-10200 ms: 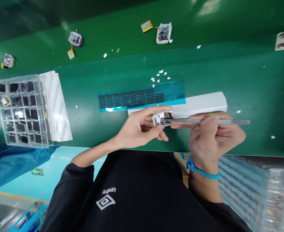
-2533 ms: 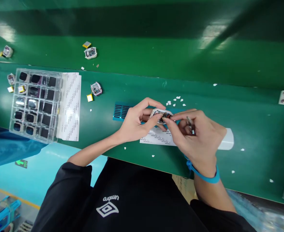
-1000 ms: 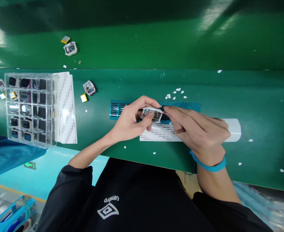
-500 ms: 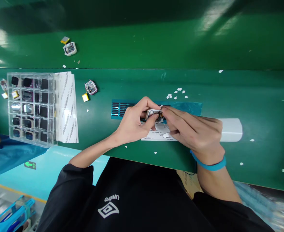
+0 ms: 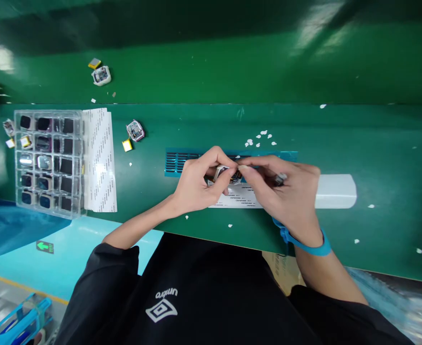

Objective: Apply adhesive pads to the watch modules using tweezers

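Note:
My left hand [image 5: 205, 184] grips a small white smartwatch case [image 5: 221, 171] with its inner electronics exposed, thumb in front and fingers behind. My right hand [image 5: 286, 191] meets it at the case's right edge, thumb and forefinger pinched together. What lies between those fingertips is too small to make out. A slim grey metal tool [image 5: 280, 179] shows partly inside the curled right hand; the rest of it is hidden. Beneath both hands lie a blue film strip with black bars [image 5: 182, 164] and a printed white backing sheet [image 5: 239, 199].
A clear compartment tray [image 5: 49, 163] of watch parts stands left, beside printed white sheets [image 5: 99, 160]. Open watch cases with batteries lie at the middle left [image 5: 135, 130] and back [image 5: 101, 75]. White scraps [image 5: 258, 137] dot the green bench; a curled white sheet [image 5: 336, 191] lies right.
My right hand has turned so its thumb side shows, and its thumb now meets the forefinger at the case. The metal tool's end has swung up into the palm. My left hand hardly moved.

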Action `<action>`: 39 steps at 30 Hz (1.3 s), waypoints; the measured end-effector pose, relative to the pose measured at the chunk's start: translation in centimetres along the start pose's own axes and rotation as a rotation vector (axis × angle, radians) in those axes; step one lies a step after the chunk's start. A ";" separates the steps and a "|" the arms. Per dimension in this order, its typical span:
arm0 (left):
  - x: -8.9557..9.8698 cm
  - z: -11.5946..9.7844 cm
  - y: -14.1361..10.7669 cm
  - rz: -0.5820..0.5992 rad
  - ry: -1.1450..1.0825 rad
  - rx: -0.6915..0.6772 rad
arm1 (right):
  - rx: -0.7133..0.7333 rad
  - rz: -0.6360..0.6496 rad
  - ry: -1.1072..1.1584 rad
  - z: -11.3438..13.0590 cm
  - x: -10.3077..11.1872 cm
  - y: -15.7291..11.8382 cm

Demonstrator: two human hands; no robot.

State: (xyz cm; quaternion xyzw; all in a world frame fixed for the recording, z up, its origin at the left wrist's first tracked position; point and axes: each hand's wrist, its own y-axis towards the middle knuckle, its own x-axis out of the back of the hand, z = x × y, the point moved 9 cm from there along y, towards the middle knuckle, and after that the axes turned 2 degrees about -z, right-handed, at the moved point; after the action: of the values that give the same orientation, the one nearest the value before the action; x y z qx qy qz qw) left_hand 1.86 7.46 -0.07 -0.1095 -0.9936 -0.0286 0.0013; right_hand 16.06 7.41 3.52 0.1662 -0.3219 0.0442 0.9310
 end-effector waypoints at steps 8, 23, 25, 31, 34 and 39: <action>-1.0 -0.7 0.1 0.143 -0.001 -0.013 | -0.221 0.070 0.253 -2.4 -0.3 0.5; -5.6 0.6 -4.6 0.490 0.599 -0.331 | -0.313 -0.187 0.353 -7.8 6.6 -5.4; -5.6 1.3 -4.6 0.538 0.659 -0.322 | -0.331 -0.136 0.331 -7.8 6.0 -5.9; -5.2 2.3 -5.0 0.670 0.662 -0.289 | -0.404 -0.160 0.249 -7.6 5.6 -6.8; -4.9 1.8 -5.0 0.639 0.648 -0.349 | -0.438 -0.166 0.224 -7.7 5.1 -7.2; -4.5 0.8 -5.1 0.532 0.634 -0.459 | -0.481 -0.171 0.194 -8.3 4.8 -7.9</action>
State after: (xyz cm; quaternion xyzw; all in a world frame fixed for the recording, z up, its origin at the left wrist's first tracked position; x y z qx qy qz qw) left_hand 5.17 1.55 -1.18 -0.3435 -0.8496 -0.2783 0.2875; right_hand 26.18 2.62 -1.86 -0.0381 -0.2172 -0.0969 0.9706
